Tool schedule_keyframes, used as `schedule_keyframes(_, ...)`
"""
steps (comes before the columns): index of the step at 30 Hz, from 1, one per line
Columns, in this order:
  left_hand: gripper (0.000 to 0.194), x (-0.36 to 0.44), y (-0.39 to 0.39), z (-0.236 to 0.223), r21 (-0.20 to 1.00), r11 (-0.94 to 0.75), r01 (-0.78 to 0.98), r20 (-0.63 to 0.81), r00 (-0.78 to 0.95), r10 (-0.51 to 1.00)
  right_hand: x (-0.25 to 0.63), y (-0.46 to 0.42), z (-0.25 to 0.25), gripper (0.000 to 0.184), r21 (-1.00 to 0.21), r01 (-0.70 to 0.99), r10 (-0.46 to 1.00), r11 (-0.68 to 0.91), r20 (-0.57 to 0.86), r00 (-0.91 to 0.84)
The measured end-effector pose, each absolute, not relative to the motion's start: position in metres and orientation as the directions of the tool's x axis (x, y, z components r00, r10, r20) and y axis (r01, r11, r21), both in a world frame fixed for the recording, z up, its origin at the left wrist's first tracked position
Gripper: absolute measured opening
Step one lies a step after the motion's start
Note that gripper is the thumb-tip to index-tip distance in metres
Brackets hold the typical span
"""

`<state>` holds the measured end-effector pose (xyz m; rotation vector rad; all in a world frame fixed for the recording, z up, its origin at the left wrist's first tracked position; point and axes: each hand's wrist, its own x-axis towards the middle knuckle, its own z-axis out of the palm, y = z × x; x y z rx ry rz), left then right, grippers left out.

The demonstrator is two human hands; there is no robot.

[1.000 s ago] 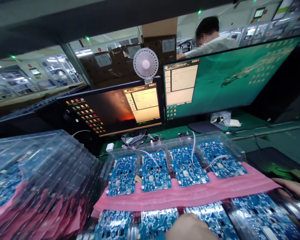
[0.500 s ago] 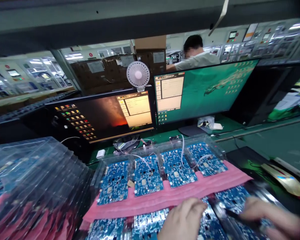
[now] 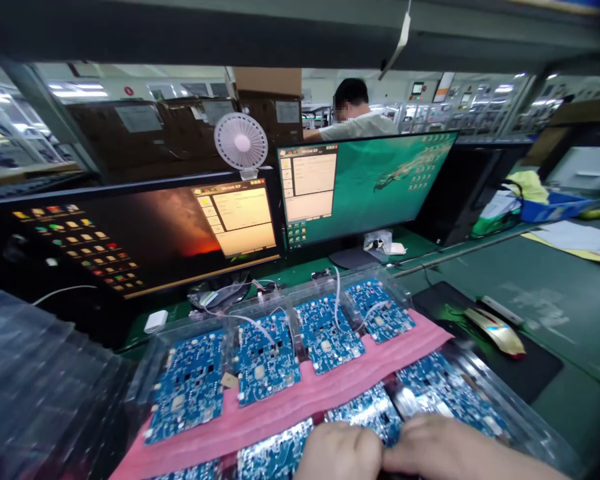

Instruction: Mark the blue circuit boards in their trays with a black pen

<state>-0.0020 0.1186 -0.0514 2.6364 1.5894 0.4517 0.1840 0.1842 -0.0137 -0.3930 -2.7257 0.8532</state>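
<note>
My left hand [image 3: 341, 451] is at the bottom edge, over the front row of blue circuit boards [image 3: 275, 450]. Its fingers are curled downward and mostly hidden. My right hand [image 3: 443, 445] meets it from the right, also curled, knuckles up. Something dark shows below the two hands, too little of it to name. Whatever the fingers grip is out of sight. Behind a pink foam strip [image 3: 290, 410], another row of blue circuit boards [image 3: 260, 360] lies in a clear plastic tray [image 3: 143, 373]. White cables [image 3: 337, 300] run onto some of these boards.
Two monitors [image 3: 365, 193] stand behind the tray, with a small white fan [image 3: 241, 141] above them. Stacked clear trays [image 3: 35, 387] rise at the left. A gold mouse [image 3: 495, 331] rests on a black mat [image 3: 540, 367] at the right. A person [image 3: 357, 113] is beyond the monitors.
The view has swung right. My right hand, which held a dark slender tool over the right-hand board, has come in beside my left hand; the tool is now hidden from view.
</note>
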Motion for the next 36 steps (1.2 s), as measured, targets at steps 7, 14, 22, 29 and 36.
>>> schedule_keyframes(7,0.02,-0.001,0.121,-0.026,0.396,-0.305,0.866,-0.054,0.354,0.934,0.208,0.281,-0.004,0.022,-0.769,0.578,0.951,0.272,0.122,-0.284)
schedule_keyframes(14,0.024,-0.006,0.13,-0.03,0.404,-0.381,0.832,-0.012,0.421,0.907,0.193,0.31,-0.037,0.021,-0.749,0.601,0.93,0.279,0.054,-0.365)
schedule_keyframes(22,0.023,-0.007,0.132,-0.026,0.388,-0.417,0.821,0.006,0.451,0.893,0.193,0.308,-0.032,0.018,-0.734,0.61,0.932,0.299,0.09,-0.35)
schedule_keyframes(29,0.023,-0.015,0.125,-0.024,0.525,-0.31,0.793,0.182,0.251,0.951,0.191,0.25,0.012,0.022,-0.95,0.293,0.954,0.106,0.014,-0.298)
schedule_keyframes(36,0.017,-0.011,0.123,-0.022,0.668,-0.139,0.731,0.189,0.014,0.982,0.166,0.205,0.002,0.03,-0.957,-0.111,0.859,-0.268,-0.186,-0.476)
